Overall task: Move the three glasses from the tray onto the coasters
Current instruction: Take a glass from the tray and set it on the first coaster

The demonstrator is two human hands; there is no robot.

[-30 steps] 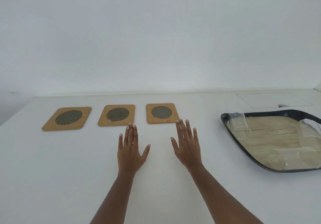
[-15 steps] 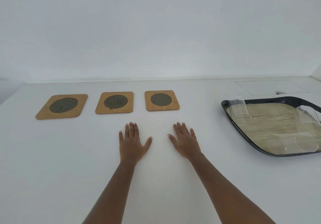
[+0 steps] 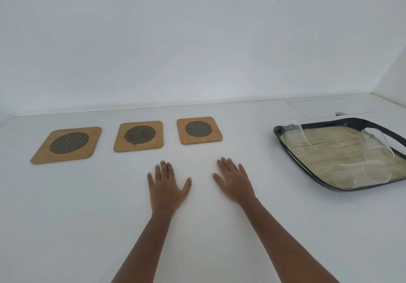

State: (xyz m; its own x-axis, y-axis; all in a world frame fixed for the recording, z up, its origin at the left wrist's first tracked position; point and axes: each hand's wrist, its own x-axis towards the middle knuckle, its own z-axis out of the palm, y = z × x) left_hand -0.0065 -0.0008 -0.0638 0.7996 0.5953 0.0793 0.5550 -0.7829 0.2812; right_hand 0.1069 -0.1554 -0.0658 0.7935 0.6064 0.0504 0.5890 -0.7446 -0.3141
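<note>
No transfer begun: left hand (image 3: 168, 187) and right hand (image 3: 236, 182) lie flat on the tabletop (image 3: 87, 216), fingers (image 3: 163, 169) extended, empty. Next: reach the tray (image 3: 285, 148), grip one glass (image 3: 296, 137).

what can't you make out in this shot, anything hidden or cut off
- Tray: its right side is cut off by the head view's right edge.
- Three glasses: clear on a pale tray floor, so their outlines are faint; whether each stands upright or upside down is unclear.
- Small dark thing behind the tray: too small to identify.
- Both forearms: cut off by the bottom edge.
</note>
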